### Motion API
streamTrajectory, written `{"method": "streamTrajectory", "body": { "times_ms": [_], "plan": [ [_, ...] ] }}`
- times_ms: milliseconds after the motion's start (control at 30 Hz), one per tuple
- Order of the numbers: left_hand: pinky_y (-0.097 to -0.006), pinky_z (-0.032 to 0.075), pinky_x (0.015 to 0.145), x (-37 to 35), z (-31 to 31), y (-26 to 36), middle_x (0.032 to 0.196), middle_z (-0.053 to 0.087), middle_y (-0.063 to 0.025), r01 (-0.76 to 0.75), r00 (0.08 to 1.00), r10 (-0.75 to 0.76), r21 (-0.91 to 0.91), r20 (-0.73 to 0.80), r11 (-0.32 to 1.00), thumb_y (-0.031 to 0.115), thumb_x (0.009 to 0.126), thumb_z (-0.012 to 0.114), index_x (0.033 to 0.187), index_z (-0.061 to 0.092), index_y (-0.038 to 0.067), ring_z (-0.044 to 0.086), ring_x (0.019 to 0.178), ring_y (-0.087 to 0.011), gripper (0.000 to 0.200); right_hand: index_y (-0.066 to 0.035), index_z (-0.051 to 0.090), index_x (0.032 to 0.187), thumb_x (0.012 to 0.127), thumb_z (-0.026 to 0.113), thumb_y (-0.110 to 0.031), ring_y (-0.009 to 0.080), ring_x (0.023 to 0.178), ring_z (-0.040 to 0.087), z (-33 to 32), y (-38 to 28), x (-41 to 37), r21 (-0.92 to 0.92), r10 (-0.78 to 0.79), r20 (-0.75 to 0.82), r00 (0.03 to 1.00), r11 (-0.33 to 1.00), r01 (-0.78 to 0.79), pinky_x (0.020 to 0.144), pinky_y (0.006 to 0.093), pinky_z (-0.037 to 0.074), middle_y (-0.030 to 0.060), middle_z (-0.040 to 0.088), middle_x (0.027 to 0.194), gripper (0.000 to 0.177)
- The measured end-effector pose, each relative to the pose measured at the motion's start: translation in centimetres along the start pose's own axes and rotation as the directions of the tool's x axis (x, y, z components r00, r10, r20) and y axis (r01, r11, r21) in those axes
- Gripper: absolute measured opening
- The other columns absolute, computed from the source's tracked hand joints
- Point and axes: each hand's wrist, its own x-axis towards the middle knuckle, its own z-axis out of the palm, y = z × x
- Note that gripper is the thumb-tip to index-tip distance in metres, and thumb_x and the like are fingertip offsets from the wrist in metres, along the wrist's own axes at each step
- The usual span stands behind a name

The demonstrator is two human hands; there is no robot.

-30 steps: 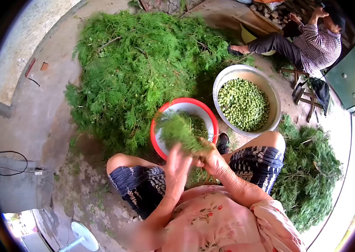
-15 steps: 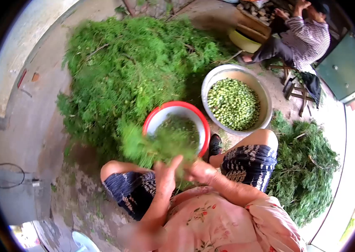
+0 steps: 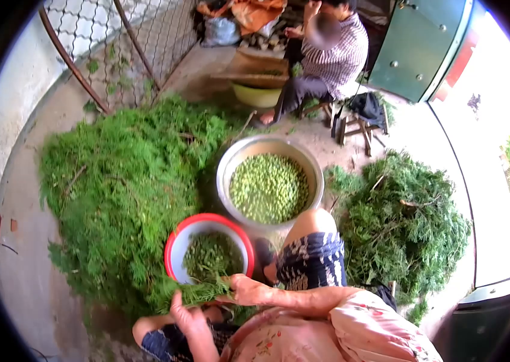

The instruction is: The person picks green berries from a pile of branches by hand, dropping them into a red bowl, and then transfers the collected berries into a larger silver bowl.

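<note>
A feathery green branch (image 3: 198, 294) stretches between my two hands, over the near edge of a red-rimmed basin (image 3: 172, 258). My right hand (image 3: 248, 290) is closed on its stem end. At the leafy end, my left hand (image 3: 187, 318) is closed around the foliage, its fingers partly hidden. Inside the basin lie small green berries and leafy bits (image 3: 211, 256). Just beyond it stands a larger metal basin (image 3: 226, 158) holding many round green berries (image 3: 269, 188).
A big heap of green branches (image 3: 122, 199) lies on the left, and a darker pile (image 3: 406, 223) on the right. Ahead, another person (image 3: 333, 54) sits by a yellow tub (image 3: 257, 95) and a wooden stool (image 3: 360, 130). A green metal door (image 3: 418, 48) stands at upper right.
The view has tilted up and turned right, showing more of the seated person and the wire fence. The branch, blurred before, is now lower and stretched sideways between my hands.
</note>
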Motion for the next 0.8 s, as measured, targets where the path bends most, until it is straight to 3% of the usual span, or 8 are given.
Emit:
{"method": "streamTrajectory", "body": {
  "times_ms": [167,233,300,333,400,467,667,800],
  "plan": [
    [-0.0266,0.050,0.074,2.8,-2.7,2.7,0.089,0.062,-0.0019,-0.379,0.923,0.384,0.134,-0.019,0.916,0.009,0.083,0.058,0.107,0.052,0.012,0.060,0.076,-0.0121,0.025,-0.007,0.059,0.108,0.078,0.061,-0.002,0.0133,0.073,0.059,-13.6,-2.4,-5.4,-0.405,0.053,-0.591,0.805,0.843,-0.353,0.058,0.0265,0.050,0.0065,0.065,0.082,0.031],
    [-0.0237,0.050,0.068,2.8,-3.9,1.9,0.084,0.062,-0.0019,-0.254,0.960,0.274,0.226,-0.062,0.940,0.010,0.084,0.057,0.102,0.054,0.013,0.059,0.071,-0.0115,0.018,-0.007,0.054,0.114,0.075,0.063,0.002,0.0116,0.062,0.059,-19.0,4.4,-8.8,0.077,0.053,-0.901,0.431,0.996,0.039,0.049,0.0228,0.047,0.0035,0.063,0.088,0.041],
    [-0.0215,0.049,0.057,2.8,-5.6,-1.1,0.078,0.061,-0.0008,-0.172,0.978,0.202,0.360,-0.048,0.917,0.010,0.082,0.059,0.094,0.054,0.009,0.059,0.068,-0.0108,0.013,-0.005,0.052,0.114,0.076,0.063,-0.006,0.0302,0.076,0.062,-22.8,10.3,-14.5,-0.351,-0.296,-0.936,0.189,0.824,-0.446,0.062,0.0360,0.050,0.0163,0.064,0.089,0.040],
    [-0.0219,0.049,0.057,2.3,-6.2,-2.5,0.076,0.061,-0.0026,-0.074,0.996,0.088,0.559,0.003,0.826,0.010,0.081,0.059,0.096,0.055,0.008,0.060,0.068,-0.0119,0.015,-0.005,0.054,0.111,0.073,0.065,-0.013,0.0388,0.090,0.058,-24.2,16.6,-18.8,-0.077,0.034,-0.989,0.141,0.706,-0.704,0.074,0.0421,0.048,0.0221,0.061,0.098,0.040],
    [-0.0245,0.050,0.058,1.8,-6.9,-4.9,0.075,0.063,-0.0067,-0.025,0.985,-0.132,0.849,0.111,0.528,0.013,0.079,0.062,0.101,0.057,0.005,0.062,0.069,-0.0154,0.024,-0.005,0.058,0.102,0.067,0.067,-0.017,0.0399,0.098,0.055,-23.2,19.1,-22.6,-0.328,-0.069,-0.932,0.357,0.583,-0.743,0.081,0.0452,0.046,0.0243,0.057,0.106,0.039],
    [-0.0307,0.050,0.069,1.5,-7.4,-6.5,0.086,0.064,-0.0121,-0.278,0.893,-0.330,0.951,0.307,0.134,0.019,0.078,0.063,0.107,0.057,0.003,0.063,0.077,-0.0224,0.034,-0.002,0.059,0.101,0.066,0.067,-0.015,0.0399,0.089,0.056,-22.3,19.3,-21.7,-0.220,-0.027,-0.968,0.248,0.562,-0.798,0.074,0.0453,0.046,0.0225,0.059,0.100,0.037],
    [-0.0458,0.042,0.084,2.9,-11.2,-8.1,0.107,0.057,-0.0204,-0.652,0.758,-0.407,0.575,0.509,-0.495,0.022,0.073,0.065,0.111,0.054,0.004,0.054,0.102,-0.0357,0.044,0.001,0.058,0.105,0.084,0.058,-0.022,0.0309,0.090,0.060,-17.6,3.2,-6.6,-0.306,-0.101,-0.779,0.619,0.923,-0.235,0.078,0.0335,0.047,0.0169,0.061,0.100,0.031],
    [-0.0449,0.044,0.078,1.7,-10.0,-6.2,0.101,0.060,-0.0191,-0.649,0.742,-0.258,0.567,0.619,-0.508,0.018,0.070,0.067,0.106,0.054,0.004,0.059,0.092,-0.0349,0.041,-0.010,0.065,0.094,0.071,0.067,-0.024,0.0234,0.096,0.055,-15.2,4.1,-4.1,-0.793,-0.055,-0.533,0.844,0.381,-0.476,0.088,0.0410,0.037,0.0061,0.062,0.102,0.027]
  ]
}}
